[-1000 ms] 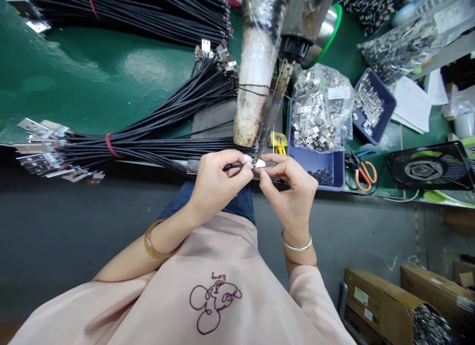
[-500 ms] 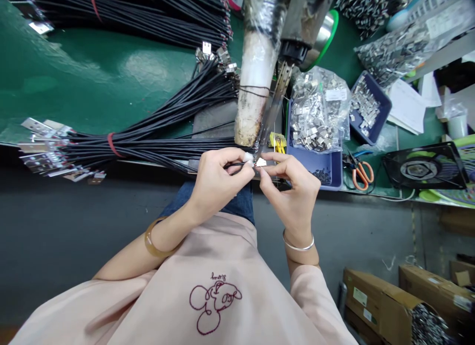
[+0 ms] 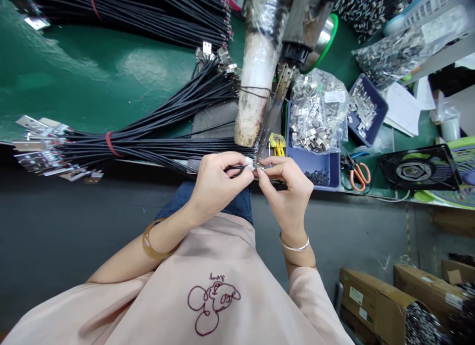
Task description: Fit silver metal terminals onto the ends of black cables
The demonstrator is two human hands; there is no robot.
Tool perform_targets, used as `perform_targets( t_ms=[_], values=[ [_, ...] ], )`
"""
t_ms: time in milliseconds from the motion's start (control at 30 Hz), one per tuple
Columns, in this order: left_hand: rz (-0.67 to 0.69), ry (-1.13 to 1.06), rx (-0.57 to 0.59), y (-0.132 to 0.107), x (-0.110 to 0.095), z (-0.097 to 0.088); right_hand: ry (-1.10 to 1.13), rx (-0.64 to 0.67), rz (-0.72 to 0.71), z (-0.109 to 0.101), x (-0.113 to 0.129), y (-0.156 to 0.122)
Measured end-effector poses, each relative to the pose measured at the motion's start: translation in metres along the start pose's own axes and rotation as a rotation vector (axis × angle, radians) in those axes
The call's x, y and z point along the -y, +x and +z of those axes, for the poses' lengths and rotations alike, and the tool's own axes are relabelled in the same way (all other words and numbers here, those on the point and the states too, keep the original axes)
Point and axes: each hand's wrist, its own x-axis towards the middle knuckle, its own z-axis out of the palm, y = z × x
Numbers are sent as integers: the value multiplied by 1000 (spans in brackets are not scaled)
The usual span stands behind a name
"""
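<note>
My left hand (image 3: 217, 184) pinches the end of a thin black cable (image 3: 234, 168) at the bench's front edge. My right hand (image 3: 287, 189) pinches a small metal shell (image 3: 261, 166) against that cable end, right below the tip of the soldering iron (image 3: 272, 112). The fingertips of both hands meet there, and a white cover sits on my left thumb. A bundle of black cables (image 3: 148, 147) tied with a red band lies to the left, its metal-tipped ends fanned out.
A blue tray (image 3: 315, 162) with a bag of metal shells (image 3: 315, 115) stands right of the hands, a second blue tray (image 3: 365, 110) behind it. Orange-handled scissors (image 3: 356, 174), a black fan (image 3: 419, 169), more cable bundles (image 3: 148, 13) and cardboard boxes (image 3: 382, 298) lie around.
The metal shell in my right hand has turned and pressed closer to the cable end; both hands shifted slightly. The view drifted a little.
</note>
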Motion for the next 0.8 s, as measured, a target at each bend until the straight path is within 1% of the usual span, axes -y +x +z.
perform_targets(
  t_ms=[133,300,367,467,600,800],
  values=[
    [24,28,-14,0,3,1,-36,-18,-52,3,-3,0],
    [179,93,-43,1,6,1,-76,-55,-94,3,-1,2],
    [220,124,-49,1,7,1,-87,-54,-104,3,0,2],
    [211,158,-37,0,9,1,-93,-54,-114,3,-1,0],
    [160,146,-28,-1,9,1,-128,-57,-130,5,-3,-3],
    [108,131,-32,-2,7,3,-92,-68,-96,7,-4,-3]
  ],
)
